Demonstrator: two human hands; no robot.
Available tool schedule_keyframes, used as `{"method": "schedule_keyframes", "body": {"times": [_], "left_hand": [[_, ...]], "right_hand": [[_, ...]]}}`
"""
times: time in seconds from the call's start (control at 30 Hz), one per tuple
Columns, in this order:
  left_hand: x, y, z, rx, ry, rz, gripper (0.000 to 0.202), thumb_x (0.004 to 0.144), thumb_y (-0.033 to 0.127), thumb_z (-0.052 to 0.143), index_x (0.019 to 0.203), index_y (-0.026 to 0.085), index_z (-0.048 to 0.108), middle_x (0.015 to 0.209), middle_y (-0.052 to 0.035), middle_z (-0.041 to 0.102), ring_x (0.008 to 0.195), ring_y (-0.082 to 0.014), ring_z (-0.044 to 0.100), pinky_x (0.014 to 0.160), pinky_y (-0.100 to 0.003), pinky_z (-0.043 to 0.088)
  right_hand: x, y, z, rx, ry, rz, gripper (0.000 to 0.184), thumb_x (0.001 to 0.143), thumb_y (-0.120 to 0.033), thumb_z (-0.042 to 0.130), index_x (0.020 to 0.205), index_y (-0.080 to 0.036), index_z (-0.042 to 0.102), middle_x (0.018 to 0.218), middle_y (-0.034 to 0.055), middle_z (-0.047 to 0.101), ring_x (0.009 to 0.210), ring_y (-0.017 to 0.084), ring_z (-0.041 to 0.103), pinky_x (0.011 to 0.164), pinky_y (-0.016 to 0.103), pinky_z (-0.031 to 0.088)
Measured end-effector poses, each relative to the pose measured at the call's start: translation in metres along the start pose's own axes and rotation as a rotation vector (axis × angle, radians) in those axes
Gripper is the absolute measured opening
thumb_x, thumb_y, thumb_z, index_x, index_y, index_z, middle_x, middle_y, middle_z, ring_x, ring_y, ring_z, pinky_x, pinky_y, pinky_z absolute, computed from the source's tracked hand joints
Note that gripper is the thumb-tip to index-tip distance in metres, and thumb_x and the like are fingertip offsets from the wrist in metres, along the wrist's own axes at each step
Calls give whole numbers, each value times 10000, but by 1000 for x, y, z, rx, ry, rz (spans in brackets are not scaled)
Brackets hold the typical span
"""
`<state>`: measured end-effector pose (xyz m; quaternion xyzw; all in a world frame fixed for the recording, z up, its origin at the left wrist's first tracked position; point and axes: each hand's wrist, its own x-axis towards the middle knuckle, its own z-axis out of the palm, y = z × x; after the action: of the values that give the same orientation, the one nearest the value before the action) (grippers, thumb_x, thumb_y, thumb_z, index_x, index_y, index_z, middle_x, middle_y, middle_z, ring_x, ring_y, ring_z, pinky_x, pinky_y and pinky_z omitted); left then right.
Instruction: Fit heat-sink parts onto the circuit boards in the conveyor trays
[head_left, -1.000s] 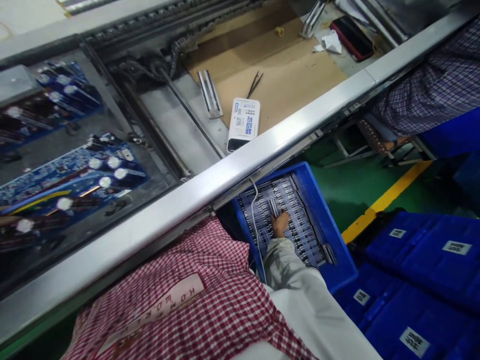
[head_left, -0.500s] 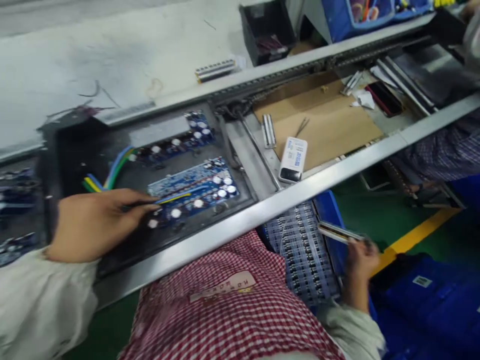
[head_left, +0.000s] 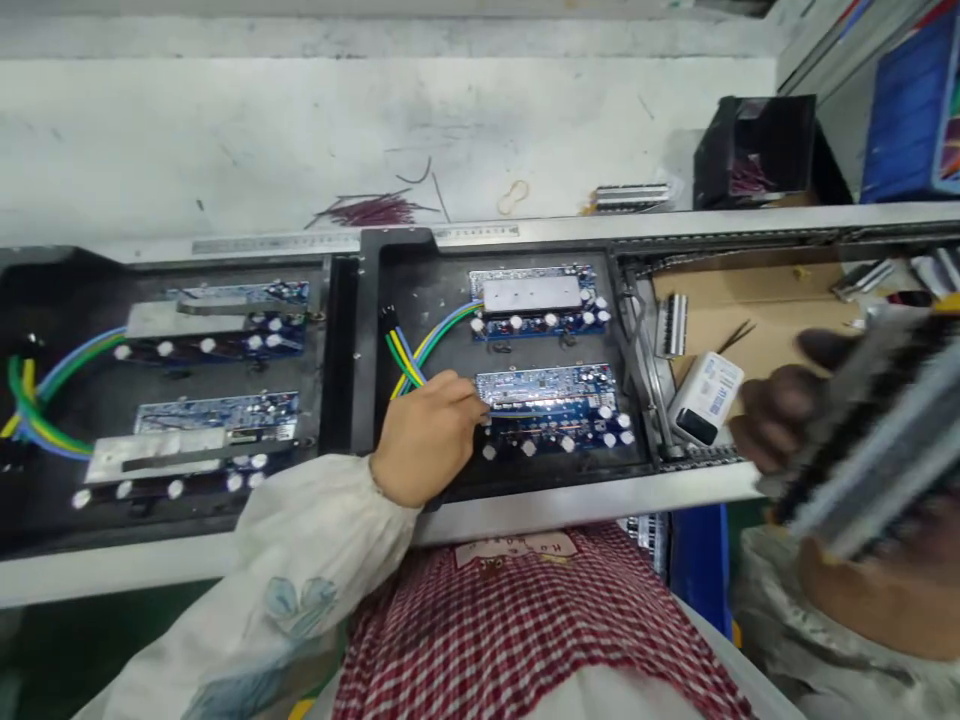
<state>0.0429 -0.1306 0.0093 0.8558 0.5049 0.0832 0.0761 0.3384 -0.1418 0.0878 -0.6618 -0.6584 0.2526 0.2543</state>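
My left hand [head_left: 427,435] rests on the black carrier tray [head_left: 390,320], its fingers pressed to the left end of the near blue circuit board [head_left: 551,400]; whether they grip anything is hidden. A second blue board with a metal plate [head_left: 534,297] lies behind it, with a bundle of green, yellow and blue wires [head_left: 420,350] at the left. My right hand [head_left: 795,415] is raised close to the camera, closed on a blurred strip of small parts [head_left: 877,440].
A second black tray [head_left: 337,330] at the left carries two more boards with metal plates. To the right lie cardboard [head_left: 757,315], a white box [head_left: 705,395], tweezers and metal clips. A black bin [head_left: 750,145] stands at the back. A blue crate [head_left: 694,560] sits below the rail.
The view has swung left and up onto the conveyor. My right hand lifted the strip out of the blue crate and up to the rail. My left hand stays at the near board.
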Motion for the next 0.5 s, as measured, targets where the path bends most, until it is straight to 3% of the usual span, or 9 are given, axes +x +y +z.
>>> {"method": "schedule_keyframes", "body": {"times": [0.07, 0.13, 0.2, 0.3, 0.4, 0.5], "left_hand": [[-1, 2, -1, 19, 72, 23, 164, 807, 118, 556, 787, 198, 698, 756, -6, 669, 750, -173, 597, 587, -292, 459], [-1, 3, -3, 9, 104, 47, 160, 792, 97, 557, 766, 190, 685, 716, -7, 645, 731, -183, 589, 620, -311, 473], [-2, 4, -7, -10, 90, 57, 178, 780, 71, 536, 709, 181, 657, 677, -11, 615, 710, -194, 583, 652, -333, 485], [-3, 2, -11, -51, 37, 9, 200, 756, 33, 504, 677, 180, 615, 658, -5, 590, 661, -196, 575, 571, -334, 463], [-4, 0, -14, -129, 4, -55, 192, 765, 31, 487, 729, 183, 599, 644, 12, 574, 616, -187, 563, 522, -329, 429], [-4, -3, -16, -178, 0, -138, 143, 784, 58, 487, 827, 167, 571, 614, 26, 548, 549, -173, 537, 493, -315, 397]], "right_hand": [[10, -14, 11, 229, -54, -145, 437, 924, -542, 353, 1228, -334, 589, 944, 72, 677, 760, 224, 652, 616, 391, 526], [21, -25, 25, 202, -121, -340, 385, 858, -445, 580, 1221, -316, 589, 1046, 37, 666, 897, 226, 640, 756, 378, 533], [34, -36, 40, 29, -251, -565, 452, 860, -404, 592, 1264, -210, 544, 1056, 75, 643, 927, 204, 618, 771, 321, 533], [51, -47, 61, -127, -426, -796, 402, 894, -324, 528, 1199, -65, 557, 990, 130, 625, 901, 203, 600, 729, 311, 539], [57, -48, 75, -221, -431, -958, 357, 858, -291, 578, 1098, -28, 608, 887, 133, 644, 836, 236, 589, 662, 365, 529], [56, -44, 83, -289, -404, -1032, 320, 847, -276, 597, 1045, -26, 617, 805, 121, 651, 742, 235, 576, 536, 348, 472]]}}
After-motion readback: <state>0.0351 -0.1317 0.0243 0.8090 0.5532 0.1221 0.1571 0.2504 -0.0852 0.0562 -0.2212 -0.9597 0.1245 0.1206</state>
